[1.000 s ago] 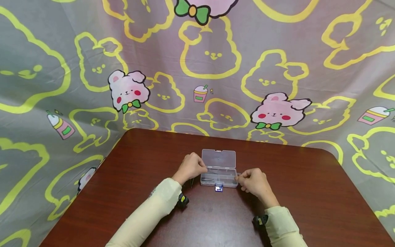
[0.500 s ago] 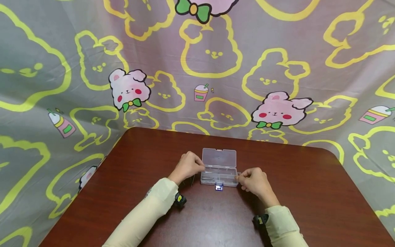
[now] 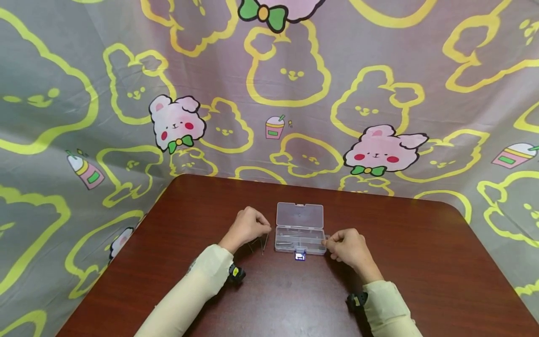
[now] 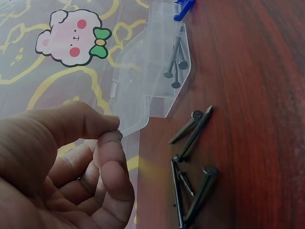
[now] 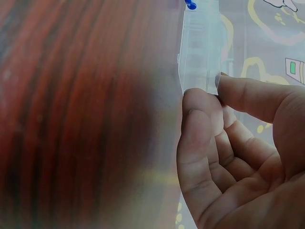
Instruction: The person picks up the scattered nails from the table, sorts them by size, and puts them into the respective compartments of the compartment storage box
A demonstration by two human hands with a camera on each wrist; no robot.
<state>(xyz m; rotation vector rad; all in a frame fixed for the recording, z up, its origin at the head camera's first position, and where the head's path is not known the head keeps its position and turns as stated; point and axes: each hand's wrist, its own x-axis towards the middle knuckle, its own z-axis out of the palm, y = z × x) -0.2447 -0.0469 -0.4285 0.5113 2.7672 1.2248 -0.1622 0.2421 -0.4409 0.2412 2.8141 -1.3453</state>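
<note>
A clear plastic box (image 3: 300,250) with dividers lies on the table, its lid (image 3: 300,215) raised at the back. Thumb and fingers of my right hand (image 3: 348,247) pinch the box's right end. Several nails (image 4: 176,64) lie in its front left compartment. My left hand (image 3: 249,225) is just left of the box, above loose dark nails (image 4: 195,133) on the table. Its thumb and index tips are together and the other fingers curl. A small grey bit shows at those tips; I cannot tell whether it is a held nail.
A blue and white tag (image 3: 300,256) sits at the box's front latch. The dark red-brown wooden table (image 3: 278,299) reaches back to a patterned cloth (image 3: 236,70) at the rear and left.
My left hand has moved left, from over the box's left end to above the loose nails. The right hand stays at the box's right end.
</note>
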